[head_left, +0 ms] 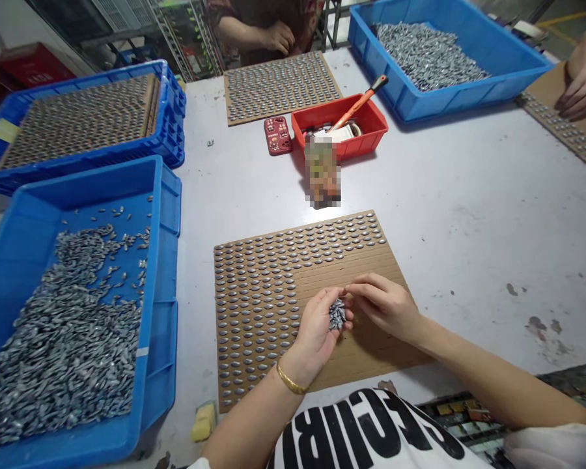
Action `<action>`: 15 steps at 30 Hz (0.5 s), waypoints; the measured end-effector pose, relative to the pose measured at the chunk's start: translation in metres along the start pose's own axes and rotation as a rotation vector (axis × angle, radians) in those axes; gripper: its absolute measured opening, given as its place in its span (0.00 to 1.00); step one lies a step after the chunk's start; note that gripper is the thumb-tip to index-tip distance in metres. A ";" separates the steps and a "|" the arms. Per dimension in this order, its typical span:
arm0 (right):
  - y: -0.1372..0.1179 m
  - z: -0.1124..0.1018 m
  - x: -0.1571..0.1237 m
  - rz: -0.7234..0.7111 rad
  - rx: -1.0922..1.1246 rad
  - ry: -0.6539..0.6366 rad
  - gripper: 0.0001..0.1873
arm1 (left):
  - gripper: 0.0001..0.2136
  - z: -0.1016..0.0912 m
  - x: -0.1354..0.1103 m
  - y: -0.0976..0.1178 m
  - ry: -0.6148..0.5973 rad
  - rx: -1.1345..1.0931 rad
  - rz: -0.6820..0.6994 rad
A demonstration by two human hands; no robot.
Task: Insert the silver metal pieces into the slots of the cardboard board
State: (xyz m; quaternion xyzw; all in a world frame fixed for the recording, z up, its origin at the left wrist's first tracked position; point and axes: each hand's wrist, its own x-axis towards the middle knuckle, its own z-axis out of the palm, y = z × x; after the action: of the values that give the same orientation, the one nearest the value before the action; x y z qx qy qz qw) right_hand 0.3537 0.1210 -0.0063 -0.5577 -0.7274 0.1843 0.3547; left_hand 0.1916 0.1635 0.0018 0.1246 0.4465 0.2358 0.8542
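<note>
My left hand (316,329) is cupped palm up around a handful of small silver spindle-shaped metal pieces (337,316). My right hand (388,307) is beside it, thumb and fingers pinched together close to the left fingertips. Whatever the pinch holds is too small to make out. Both hands are above a cardboard sheet (366,260) with grooved lines across it. Rows of the same metal pieces lie along its far edge and left side, while its middle and right part show bare cardboard. My hands and forearms cover some of the sheet.
On my left stands a blue bin (165,273) of loose metal pieces, behind it a blue crate (173,124) with filled sheets. Ahead are a red tray (366,142), a red phone case (278,135) and another blue bin (449,107). Co-workers' hands (279,38) appear across and at right.
</note>
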 end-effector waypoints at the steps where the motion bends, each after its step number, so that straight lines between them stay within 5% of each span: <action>1: 0.000 0.000 0.000 -0.015 0.010 -0.025 0.13 | 0.10 0.000 0.000 -0.001 -0.002 0.015 0.010; 8: 0.019 -0.004 0.002 0.034 0.029 -0.067 0.11 | 0.09 0.003 0.004 0.002 0.055 0.044 0.013; 12: 0.054 -0.006 0.012 0.015 -0.181 0.047 0.10 | 0.11 0.005 0.004 0.003 0.116 -0.008 -0.023; 15: 0.073 -0.005 0.021 -0.059 -0.359 0.016 0.11 | 0.12 0.003 0.003 0.000 0.104 0.028 -0.002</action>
State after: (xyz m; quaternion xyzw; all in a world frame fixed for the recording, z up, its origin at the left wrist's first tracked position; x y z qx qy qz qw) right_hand 0.4046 0.1629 -0.0447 -0.5919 -0.7619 0.0366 0.2603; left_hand 0.1958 0.1654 0.0017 0.1234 0.4935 0.2347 0.8283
